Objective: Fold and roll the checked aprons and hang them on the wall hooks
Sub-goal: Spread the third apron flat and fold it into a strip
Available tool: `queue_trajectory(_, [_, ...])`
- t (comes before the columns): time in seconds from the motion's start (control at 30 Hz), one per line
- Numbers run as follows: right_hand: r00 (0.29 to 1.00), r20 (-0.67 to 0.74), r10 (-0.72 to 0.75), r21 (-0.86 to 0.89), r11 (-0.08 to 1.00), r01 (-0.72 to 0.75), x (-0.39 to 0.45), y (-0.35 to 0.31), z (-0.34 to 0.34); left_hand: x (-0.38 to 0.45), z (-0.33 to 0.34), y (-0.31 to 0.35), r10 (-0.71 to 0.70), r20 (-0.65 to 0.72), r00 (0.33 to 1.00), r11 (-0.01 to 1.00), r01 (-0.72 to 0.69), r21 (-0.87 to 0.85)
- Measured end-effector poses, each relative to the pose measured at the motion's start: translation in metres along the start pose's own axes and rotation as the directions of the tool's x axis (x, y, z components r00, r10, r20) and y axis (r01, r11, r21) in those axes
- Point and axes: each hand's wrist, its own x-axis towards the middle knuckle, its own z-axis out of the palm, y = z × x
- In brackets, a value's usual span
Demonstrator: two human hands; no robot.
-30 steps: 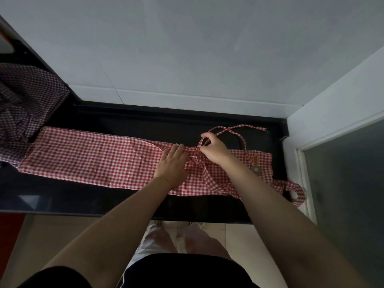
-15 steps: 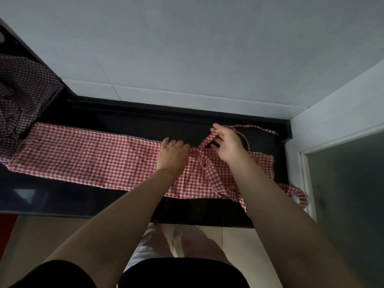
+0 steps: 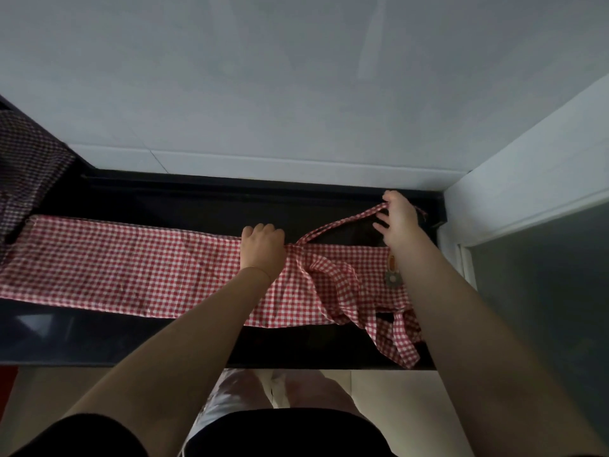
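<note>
A red-and-white checked apron (image 3: pixel 131 268) lies folded into a long strip along the black counter (image 3: pixel 99 338). My left hand (image 3: pixel 262 247) presses on the strip's far edge near the middle, fingers curled over the cloth. One apron strap (image 3: pixel 336 225) runs taut from beside that hand up to the right. My right hand (image 3: pixel 397 219) pinches the strap's far end near the counter's back right corner. The apron's right end is bunched, and another strap (image 3: pixel 400 341) hangs over the front edge.
A darker checked apron (image 3: pixel 23 173) lies heaped at the far left of the counter. A white wall (image 3: pixel 296 77) stands behind, and a white frame with a dark glass panel (image 3: pixel 543 291) closes the right side. No wall hooks show.
My right hand has drawn the strap out to the right and back, pulling it taut. My left hand has curled tighter on the apron's far edge.
</note>
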Motion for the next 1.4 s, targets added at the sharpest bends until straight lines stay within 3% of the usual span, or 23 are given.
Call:
queue_trajectory(0.03, [0.995,-0.083,-0.061,-0.190,0.981,0.045,0.002,-0.002,-0.004,0.001,0.000,0.001,-0.010,-0.002,1.000,1.000,0.010,-0.012])
queue_trajectory(0.1, [0.945,-0.191,-0.266,-0.540,0.832,0.126,0.003,-0.002,-0.010,0.001,-0.001,0.006,-0.009,-0.009,1.000,0.997,0.008,-0.072])
queue_trajectory(0.17, [0.918,-0.093,-0.386,-0.679,0.699,0.224,-0.002,0.000,-0.007,-0.002,0.000,0.012,0.042,-0.009,0.999,0.988,-0.043,-0.150])
queue_trajectory(0.23, [0.945,0.205,-0.254,-0.723,0.611,0.321,-0.013,0.006,0.000,-0.008,0.005,0.016,0.093,-0.003,0.996,0.979,-0.092,-0.181])
queue_trajectory(0.3, [0.881,0.472,0.045,-0.794,0.456,0.402,-0.030,0.015,0.009,-0.010,0.011,0.015,0.098,-0.012,0.995,0.980,-0.098,-0.172])
queue_trajectory(0.37, [0.815,0.514,0.267,-0.857,0.207,0.472,-0.043,0.029,0.018,-0.010,0.013,0.013,0.095,-0.024,0.995,0.983,-0.097,-0.155])
queue_trajectory(0.4, [0.811,0.498,0.307,-0.863,0.084,0.498,-0.044,0.038,0.022,-0.009,0.012,0.013,0.096,-0.027,0.995,0.984,-0.099,-0.147])
queue_trajectory(0.47, [0.846,0.486,0.218,-0.855,-0.080,0.512,-0.042,0.057,0.023,-0.006,0.012,0.010,0.091,-0.023,0.996,0.988,-0.093,-0.126])
queue_trajectory(0.53, [0.891,0.453,-0.010,-0.887,-0.099,0.450,-0.040,0.064,0.015,-0.005,0.009,0.006,0.055,-0.009,0.998,0.994,-0.056,-0.093])
queue_trajectory(0.6, [0.907,0.391,-0.156,-0.920,-0.042,0.389,-0.037,0.064,0.002,-0.006,0.005,0.002,0.001,-0.023,1.000,0.998,-0.003,-0.064])
queue_trajectory(0.73, [0.955,0.291,-0.049,-0.945,0.139,0.295,-0.033,0.066,-0.008,-0.019,-0.006,0.012,0.016,-0.196,0.980,0.990,-0.043,-0.133])
queue_trajectory(0.8, [0.959,0.285,-0.003,-0.935,0.219,0.279,-0.034,0.070,-0.005,-0.034,0.000,0.026,0.061,-0.155,0.986,0.988,-0.082,-0.134])
queue_trajectory(0.87, [0.959,0.284,0.013,-0.931,0.242,0.273,-0.036,0.071,-0.002,-0.047,0.015,0.035,0.006,-0.043,0.999,0.990,-0.012,-0.139])
queue_trajectory(0.97, [0.950,0.310,0.042,-0.936,0.189,0.297,-0.034,0.069,-0.002,-0.056,0.040,0.028,-0.018,0.116,0.993,0.995,0.029,-0.097])
queue_trajectory(1.23, [0.960,0.281,0.016,-0.954,0.117,0.277,-0.008,0.054,-0.013,-0.042,0.049,-0.021,0.088,0.146,0.985,0.995,-0.093,0.029])
queue_trajectory(1.4, [0.950,0.251,-0.184,-0.968,-0.046,0.247,-0.002,0.044,-0.035,-0.033,0.037,-0.047,0.060,0.198,0.978,0.992,-0.082,0.101])
